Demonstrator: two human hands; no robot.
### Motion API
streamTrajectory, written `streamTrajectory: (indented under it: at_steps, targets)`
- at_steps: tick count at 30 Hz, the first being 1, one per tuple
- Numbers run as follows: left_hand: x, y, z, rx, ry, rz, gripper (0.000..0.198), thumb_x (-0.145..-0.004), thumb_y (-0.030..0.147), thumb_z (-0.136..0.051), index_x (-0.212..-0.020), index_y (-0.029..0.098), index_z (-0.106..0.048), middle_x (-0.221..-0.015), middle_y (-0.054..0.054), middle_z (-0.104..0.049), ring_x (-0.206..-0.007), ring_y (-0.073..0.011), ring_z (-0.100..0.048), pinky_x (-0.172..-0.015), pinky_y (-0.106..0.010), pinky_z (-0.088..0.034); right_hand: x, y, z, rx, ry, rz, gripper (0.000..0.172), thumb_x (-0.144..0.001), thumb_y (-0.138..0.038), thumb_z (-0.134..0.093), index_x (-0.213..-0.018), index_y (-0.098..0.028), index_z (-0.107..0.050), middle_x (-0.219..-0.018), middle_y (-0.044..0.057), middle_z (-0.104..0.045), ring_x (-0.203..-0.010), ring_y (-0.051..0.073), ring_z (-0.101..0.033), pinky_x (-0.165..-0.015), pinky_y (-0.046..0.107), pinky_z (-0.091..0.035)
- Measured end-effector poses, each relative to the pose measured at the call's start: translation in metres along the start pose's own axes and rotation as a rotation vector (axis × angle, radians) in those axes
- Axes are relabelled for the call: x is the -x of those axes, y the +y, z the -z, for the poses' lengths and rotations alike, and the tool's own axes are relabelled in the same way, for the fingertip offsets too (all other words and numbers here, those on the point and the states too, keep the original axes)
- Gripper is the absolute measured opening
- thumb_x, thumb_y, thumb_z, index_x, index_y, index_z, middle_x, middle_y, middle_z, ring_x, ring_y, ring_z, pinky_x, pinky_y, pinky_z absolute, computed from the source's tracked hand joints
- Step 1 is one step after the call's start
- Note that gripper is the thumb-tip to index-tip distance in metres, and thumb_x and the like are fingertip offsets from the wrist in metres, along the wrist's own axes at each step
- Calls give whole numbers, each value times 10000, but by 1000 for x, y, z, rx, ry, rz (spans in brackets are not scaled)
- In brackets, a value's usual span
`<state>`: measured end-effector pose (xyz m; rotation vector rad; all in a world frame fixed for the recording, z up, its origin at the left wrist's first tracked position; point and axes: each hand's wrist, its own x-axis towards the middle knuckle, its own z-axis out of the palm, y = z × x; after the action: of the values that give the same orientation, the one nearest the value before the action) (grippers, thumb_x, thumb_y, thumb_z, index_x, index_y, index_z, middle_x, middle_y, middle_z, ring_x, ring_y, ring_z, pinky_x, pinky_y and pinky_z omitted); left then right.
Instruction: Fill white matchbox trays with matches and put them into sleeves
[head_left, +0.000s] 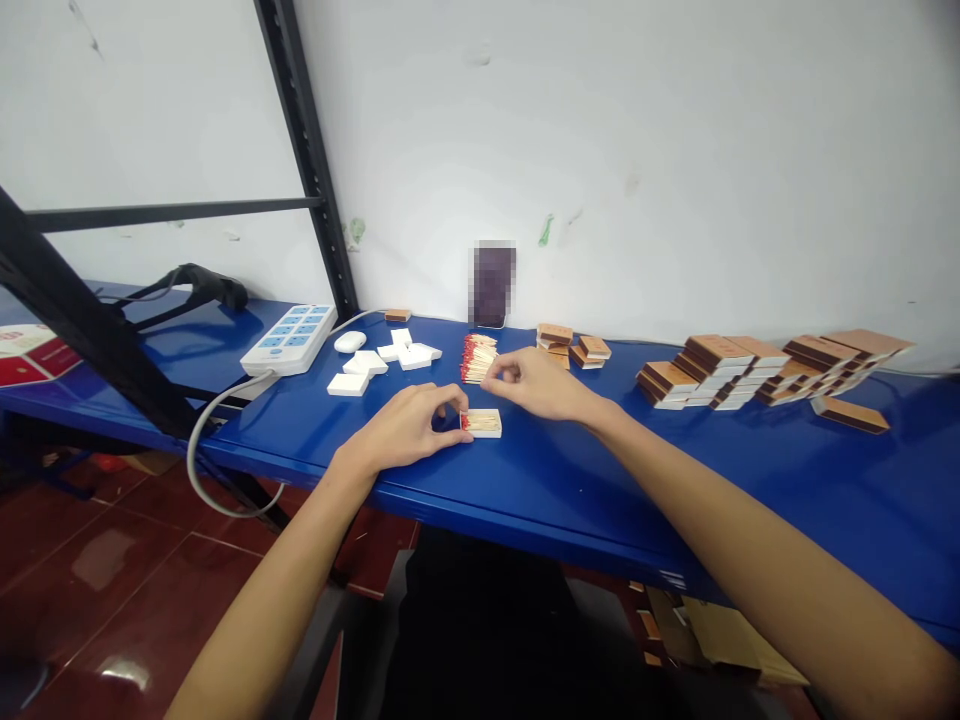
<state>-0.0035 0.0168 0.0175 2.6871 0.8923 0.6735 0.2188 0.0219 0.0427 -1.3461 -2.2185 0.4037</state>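
Note:
On the blue shelf, a white matchbox tray (489, 434) holds a row of matches (482, 422) with red heads toward the left. My left hand (412, 425) grips the tray's left end between thumb and fingers. Just behind it lies a pile of loose matches (476, 358), red heads also to the left. My right hand (544, 385) is at the pile's right edge, thumb and forefinger pinched together. What sits between those fingertips is too small to make out.
White trays (367, 363) lie to the left near a power strip (291, 340). Brown matchbox sleeves (555, 335) sit behind my right hand. Stacked matchboxes (716, 355) stand at the right. A pixelated dark object (493, 285) leans on the wall; a black post (311, 150) rises at left.

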Motion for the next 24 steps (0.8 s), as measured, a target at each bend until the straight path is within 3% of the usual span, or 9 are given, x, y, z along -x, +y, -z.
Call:
streamTrajectory:
  at_steps: [4,8,11,16,24]
  targets:
    - [3,3,-1,-54,41,-31,253,-865,364,-639,-1081,233,-635,-1020,-13,-683,-905,-183,-614,-828,-319,-461,-3,12,-6,90,61,17,180,-831,-254,-546,-737,-155,-664,-585,-14,-539,-555,100,-447,-583,249,-310]
    - [3,6,-2,-83,70,-89,151,-877,301,-627,-998,216,-660,-1066,-20,-681,-1000,-192,-606,-913,-340,-442,-6,25,-15,181,117,90,146,-824,-205,-518,-718,-154,-604,-727,27,-606,-645,121,-499,-616,254,-325]
    - [4,6,-2,-74,80,-80,129,-866,287,-642,-969,210,-654,-1054,-18,-678,-967,-182,-614,-900,-334,-450,-7,30,-21,225,148,41,90,-836,-218,-519,-840,-162,-590,-749,24,-611,-653,132,-508,-598,253,-315]
    - [5,4,-3,-82,78,-19,229,-839,356,-674,-1017,213,-653,-1007,-23,-683,-889,-187,-615,-835,-330,-467,-8,36,-25,289,89,-20,236,-872,-233,-518,-1094,-184,-582,-772,18,-631,-641,139,-511,-569,254,-282]
    - [4,5,-2,-10,53,-36,178,-864,365,-643,-945,206,-657,-994,-15,-687,-874,-171,-624,-831,-303,-462,-12,38,-28,307,131,52,183,-898,-239,-508,-982,-185,-662,-843,41,-650,-699,144,-533,-608,258,-303]
